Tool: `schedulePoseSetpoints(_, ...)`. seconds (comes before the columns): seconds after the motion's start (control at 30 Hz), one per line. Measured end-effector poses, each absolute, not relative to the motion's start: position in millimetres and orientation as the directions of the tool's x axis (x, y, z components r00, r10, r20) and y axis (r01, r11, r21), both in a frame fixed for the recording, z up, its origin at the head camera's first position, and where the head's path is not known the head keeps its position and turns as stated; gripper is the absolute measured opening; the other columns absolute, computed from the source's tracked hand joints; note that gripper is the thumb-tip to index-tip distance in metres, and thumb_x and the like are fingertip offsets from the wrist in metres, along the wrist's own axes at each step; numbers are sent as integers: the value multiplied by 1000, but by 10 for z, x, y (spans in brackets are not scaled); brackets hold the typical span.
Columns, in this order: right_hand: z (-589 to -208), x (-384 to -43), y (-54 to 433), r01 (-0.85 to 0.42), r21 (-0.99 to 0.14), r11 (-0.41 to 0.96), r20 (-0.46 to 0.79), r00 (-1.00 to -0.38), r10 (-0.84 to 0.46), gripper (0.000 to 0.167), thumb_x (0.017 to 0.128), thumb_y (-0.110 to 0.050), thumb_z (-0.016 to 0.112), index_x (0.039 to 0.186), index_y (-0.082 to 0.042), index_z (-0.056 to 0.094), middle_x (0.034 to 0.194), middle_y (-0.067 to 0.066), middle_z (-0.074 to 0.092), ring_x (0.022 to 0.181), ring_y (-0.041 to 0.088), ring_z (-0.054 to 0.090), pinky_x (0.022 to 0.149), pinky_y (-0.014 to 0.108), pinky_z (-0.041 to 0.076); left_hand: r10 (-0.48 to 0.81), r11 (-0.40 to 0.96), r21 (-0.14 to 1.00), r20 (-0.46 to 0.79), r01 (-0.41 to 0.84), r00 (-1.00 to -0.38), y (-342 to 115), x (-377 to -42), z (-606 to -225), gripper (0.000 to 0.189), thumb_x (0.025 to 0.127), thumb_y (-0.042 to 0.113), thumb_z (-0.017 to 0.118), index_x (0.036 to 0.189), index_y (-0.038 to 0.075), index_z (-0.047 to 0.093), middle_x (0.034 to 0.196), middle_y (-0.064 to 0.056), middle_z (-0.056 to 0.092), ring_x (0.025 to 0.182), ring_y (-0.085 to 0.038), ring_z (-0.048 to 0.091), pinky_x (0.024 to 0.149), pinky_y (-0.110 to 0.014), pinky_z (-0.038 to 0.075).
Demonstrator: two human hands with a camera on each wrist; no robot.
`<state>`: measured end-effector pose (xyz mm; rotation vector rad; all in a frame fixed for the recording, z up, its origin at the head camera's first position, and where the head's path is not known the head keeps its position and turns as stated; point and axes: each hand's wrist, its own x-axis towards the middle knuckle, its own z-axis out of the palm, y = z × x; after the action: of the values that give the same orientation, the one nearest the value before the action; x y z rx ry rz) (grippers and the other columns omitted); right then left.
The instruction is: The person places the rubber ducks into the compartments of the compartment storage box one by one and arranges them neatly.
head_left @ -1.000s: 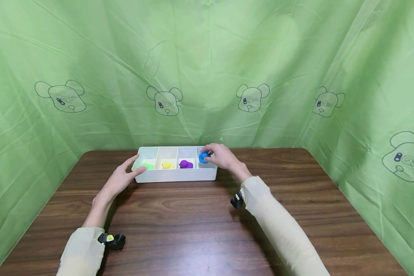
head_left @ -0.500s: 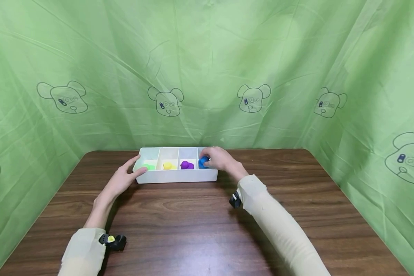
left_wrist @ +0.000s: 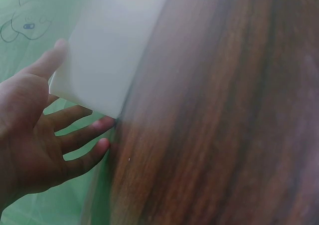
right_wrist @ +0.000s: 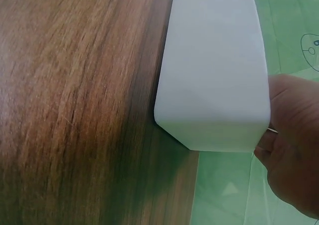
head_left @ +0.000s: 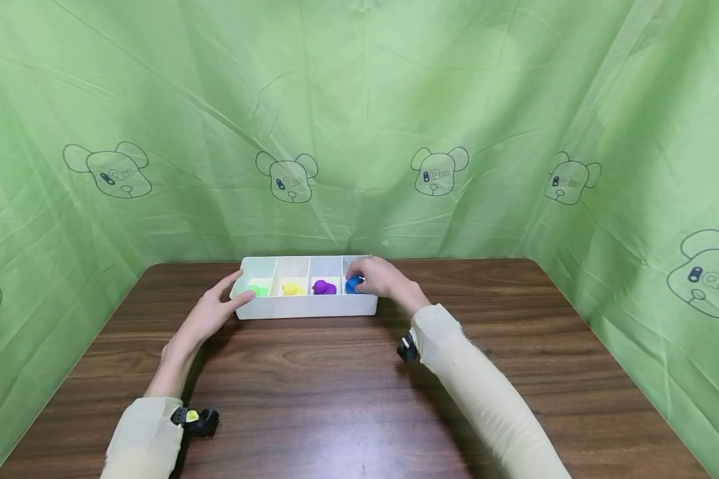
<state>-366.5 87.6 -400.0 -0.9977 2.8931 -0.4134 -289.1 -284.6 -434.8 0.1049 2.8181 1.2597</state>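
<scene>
A white box (head_left: 305, 307) with a row of compartments stands at the table's far edge. My right hand (head_left: 382, 278) reaches over its right end and pinches a small rounded blue toy (head_left: 352, 285), low inside the rightmost compartment. At the left end, my left hand (head_left: 206, 313) spans the corner with spread fingers, its thumb on the front rim. In the left wrist view the thumb touches the box (left_wrist: 107, 50) and the fingers lie relaxed along its end. In the right wrist view the box wall hides the toy and most of my right fingertips.
A purple duck-shaped toy (head_left: 323, 287), a similar yellow toy (head_left: 291, 289) and a light green one (head_left: 260, 291) lie in separate compartments to the left. Brown wood-grain table (head_left: 311, 386) extends in front. A green curtain (head_left: 359, 219) hangs behind and beside it.
My right hand has lowered the blue toy from near the rim down into the rightmost compartment. My left hand has stayed at the box's left end.
</scene>
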Motion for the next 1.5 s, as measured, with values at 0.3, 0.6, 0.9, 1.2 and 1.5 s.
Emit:
schedulePoseSetpoints(0.3,-3865,-3554,955,-590,-354,726,114,-798,-592,24,89,-10,71,113,-8,73,112,7,74,109,23,65,104,41,47,87,668,743,-22,42,-996,-2848,-2893,-4332,85,94,61,57,160,23,20,164,-21,20,149,-47,17,115,-69,19)
schedulePoseSetpoints(0.6,-3775,-3412,1104,-542,-437,717,197,-836,-512,22,93,-15,68,113,-11,73,113,5,72,109,25,64,98,40,51,86,664,747,-28,37,-996,-2846,-2894,-4349,85,94,61,57,160,24,20,164,-20,20,150,-46,17,115,-68,19)
schedulePoseSetpoints(0.9,-3862,-3304,1303,-538,-474,697,317,-843,-435,19,92,-13,68,110,-11,74,111,5,73,112,25,64,102,42,48,89,663,747,-19,45,-996,-2854,-2907,-4375,84,94,60,57,160,24,21,164,-20,21,150,-46,17,116,-68,19)
schedulePoseSetpoints(1.2,-3919,-3191,1506,-494,-523,694,332,-869,-368,20,93,-17,67,110,-12,73,111,4,72,110,23,65,100,42,50,87,665,745,-14,48,-996,-2881,-2924,-4407,87,92,64,57,160,23,21,164,-19,21,150,-46,17,115,-69,19)
schedulePoseSetpoints(1.5,-4054,-3129,1750,-435,-580,689,323,-899,-296,20,93,-17,68,111,-10,73,111,4,72,109,23,65,97,46,51,90,658,752,-25,41,-996,-2886,-2921,-4403,88,92,64,57,160,24,20,164,-20,19,150,-46,15,115,-70,18)
